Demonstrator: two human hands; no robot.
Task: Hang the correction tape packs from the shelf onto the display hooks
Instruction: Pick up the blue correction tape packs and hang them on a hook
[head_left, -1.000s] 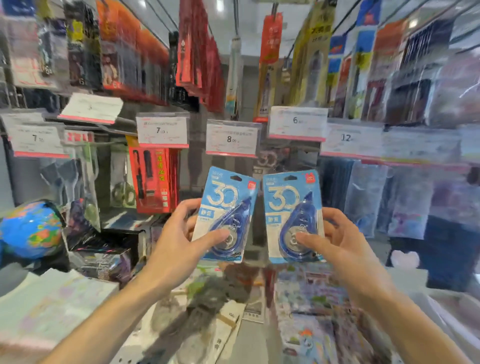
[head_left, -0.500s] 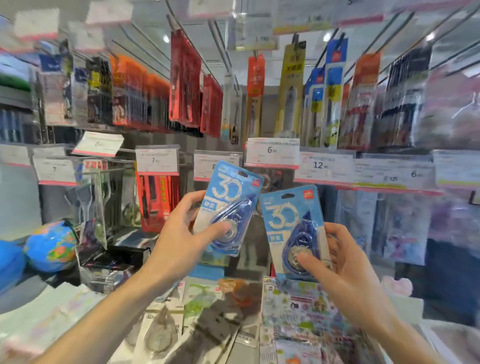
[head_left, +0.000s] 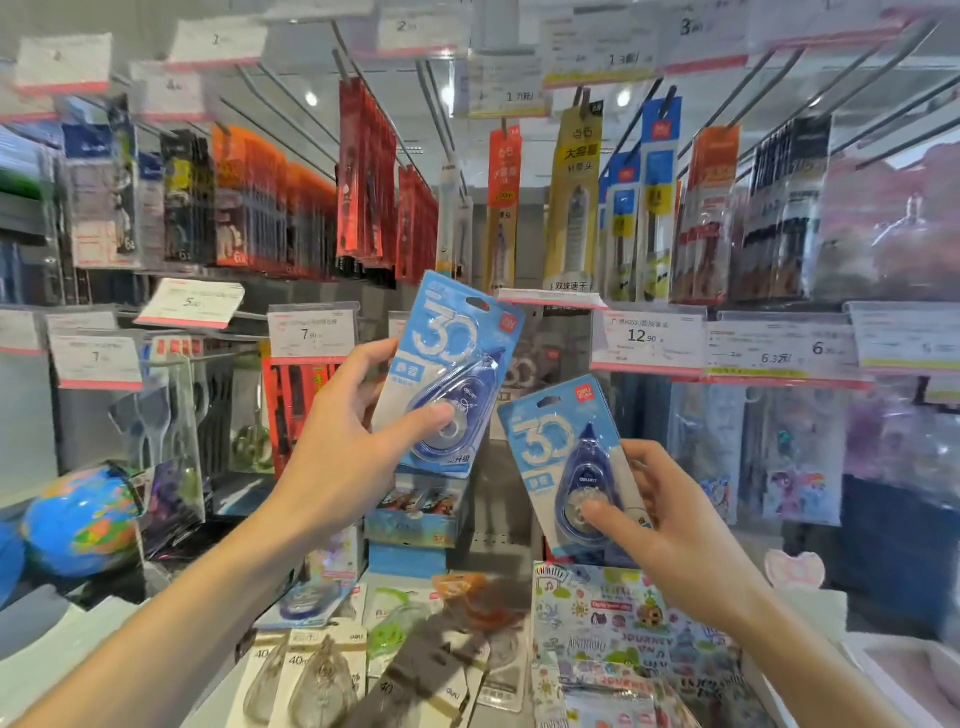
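My left hand (head_left: 337, 457) is clenched on the left correction tape pack (head_left: 449, 374), thumb pressed on the clear blister over the dispenser, fingers behind the card. The pack's long axis runs up and slightly to the right, so its hang slot (head_left: 479, 303) sits at the top, tilted toward the right. This pack is the higher of the two, and its top edge lies just left of the tilted price tag (head_left: 550, 299), which I judge to mark the end of a display hook. The rod itself is hidden behind the tag and pack, so I cannot tell its exact line.

My right hand (head_left: 675, 535) grips the right correction tape pack (head_left: 566, 467) the same way, thumb on the blister. This pack is lower and nearer to me, leaning to the left, well below the tag.

In my judgement the left hand is closer to the hook, so its pack goes on first. The move depends on bringing the slot level with the hook tip and pushing the pack away from me, along the rod. More packs lie on the shelf (head_left: 244, 675) below.
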